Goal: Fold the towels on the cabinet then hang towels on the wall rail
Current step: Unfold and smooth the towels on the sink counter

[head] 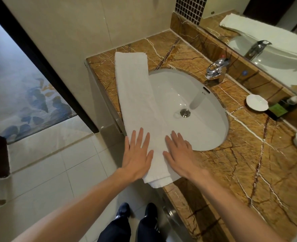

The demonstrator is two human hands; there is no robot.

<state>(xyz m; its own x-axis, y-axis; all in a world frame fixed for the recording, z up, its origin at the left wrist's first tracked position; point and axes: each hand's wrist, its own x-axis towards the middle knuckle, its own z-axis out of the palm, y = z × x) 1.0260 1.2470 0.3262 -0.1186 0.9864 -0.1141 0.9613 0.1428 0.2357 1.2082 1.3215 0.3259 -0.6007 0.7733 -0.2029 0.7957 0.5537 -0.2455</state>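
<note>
Fold step, judged. Your left hand (137,155) & right hand (180,153) lie spread flat, pressing the long white terry towel (135,95), which lies along brown marble countertop (259,163), overlapping the basin edge. Next: fold lengthwise again, edges aligned.

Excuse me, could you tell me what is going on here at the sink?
A person is folding a white towel on the marble counter. It lies as a long strip over the left edge of the sink. The left hand and right hand press flat on its near end.
</note>
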